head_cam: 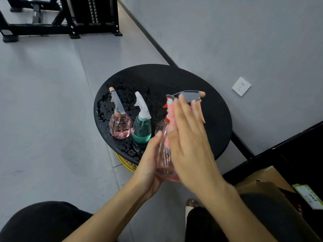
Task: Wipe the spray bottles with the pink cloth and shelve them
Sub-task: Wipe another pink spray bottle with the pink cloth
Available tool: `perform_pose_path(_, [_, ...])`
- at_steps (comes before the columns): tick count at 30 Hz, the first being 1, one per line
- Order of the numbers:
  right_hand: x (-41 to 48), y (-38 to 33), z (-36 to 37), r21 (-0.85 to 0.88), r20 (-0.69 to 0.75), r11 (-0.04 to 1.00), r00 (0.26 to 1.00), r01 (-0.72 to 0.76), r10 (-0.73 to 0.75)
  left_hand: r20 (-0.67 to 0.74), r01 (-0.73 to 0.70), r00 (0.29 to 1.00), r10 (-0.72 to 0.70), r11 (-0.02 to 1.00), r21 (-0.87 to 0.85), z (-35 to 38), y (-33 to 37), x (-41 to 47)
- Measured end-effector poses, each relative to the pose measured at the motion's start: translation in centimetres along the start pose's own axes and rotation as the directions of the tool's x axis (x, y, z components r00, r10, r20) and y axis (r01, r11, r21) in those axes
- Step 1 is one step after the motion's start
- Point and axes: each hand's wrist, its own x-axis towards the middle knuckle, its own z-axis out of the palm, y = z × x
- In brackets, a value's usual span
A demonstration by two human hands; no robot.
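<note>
On the left of the round black table (pixel 201 81), wet with little drops: a round pink bottle (pixel 120 127), see-through, with a grey spray top. Just beside it, a taller green bottle (pixel 141 130) with a white spray top. Next, the left hand (pixel 150 163), fingers curled round the bottom of a third bottle (pixel 163 154), clear and pinkish, held up over the table's near edge, grey spray top pointing right. Right hand (pixel 188 142) flat, fingers straight and close together, pressing the pink cloth (pixel 170 113) against the bottle's side. Only a soft pink strip of cloth peeking out. Far right: a white wall socket (pixel 241 86) and a brown cardboard box (pixel 262 177).
</note>
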Motion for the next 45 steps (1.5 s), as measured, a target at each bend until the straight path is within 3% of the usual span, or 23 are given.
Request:
perform_pose_path(2, [1.0,0.3,-0.5,0.048,0.014,0.998,0.999,-0.036,0.036,0.013,0.011,1.000,-0.011,1.000,-0.002,0.1,-0.1,-0.1])
perform_pose_path(5, [0.1,-0.5,0.2,-0.044,-0.010,0.999,1.000,-0.021,0.021,-0.028,-0.016,0.999,0.016,1.000,0.011,0.0,0.0,0.0])
perform_pose_path(11, [-3.4,-2.1,2.2,-0.186,-0.050,0.981,0.997,0.054,-0.064,-0.059,-0.218,0.972,0.226,0.969,0.120,0.4,0.7,-0.7])
perform_pose_path(14, [-2.0,-1.5,2.0,-0.142,-0.035,0.988,0.997,0.061,-0.066,-0.060,-0.142,0.988,0.145,0.988,0.053,0.1,0.6,-0.1])
perform_pose_path(19, [2.0,-0.2,-0.6,0.096,0.037,0.995,0.999,-0.037,0.033,-0.099,-0.053,0.994,0.049,0.998,-0.034,0.0,0.3,0.4])
perform_pose_path(25, [-1.8,-1.9,2.1,-0.155,-0.059,0.988,0.998,0.011,-0.020,-0.127,-0.166,0.977,0.169,0.986,0.032,0.2,0.8,0.2])
perform_pose_path(29, [-3.9,-1.9,3.0,-0.213,-0.058,0.975,0.995,0.062,-0.076,-0.113,-0.245,0.961,0.254,0.966,0.087,0.4,0.9,0.1])
perform_pose_path(32, [-1.8,-1.1,2.4,-0.136,-0.057,0.988,0.995,0.075,-0.083,-0.077,-0.162,0.984,0.160,0.987,-0.018,-0.2,0.5,0.5])
perform_pose_path(36, [1.4,-0.1,0.1,0.144,0.008,0.989,1.000,-0.028,0.027,-0.079,-0.083,0.994,0.080,0.996,-0.044,-0.1,0.2,0.6])
perform_pose_path(41, [-0.9,-0.8,1.0,0.080,-0.006,0.996,0.999,0.036,-0.036,-0.110,-0.091,0.990,0.084,0.994,-0.059,-0.4,0.4,0.6])
perform_pose_path(45, [-3.5,-0.9,1.8,0.083,-0.103,0.986,0.985,0.146,-0.137,-0.098,-0.138,0.987,0.123,0.978,-0.159,-0.3,0.6,0.5])
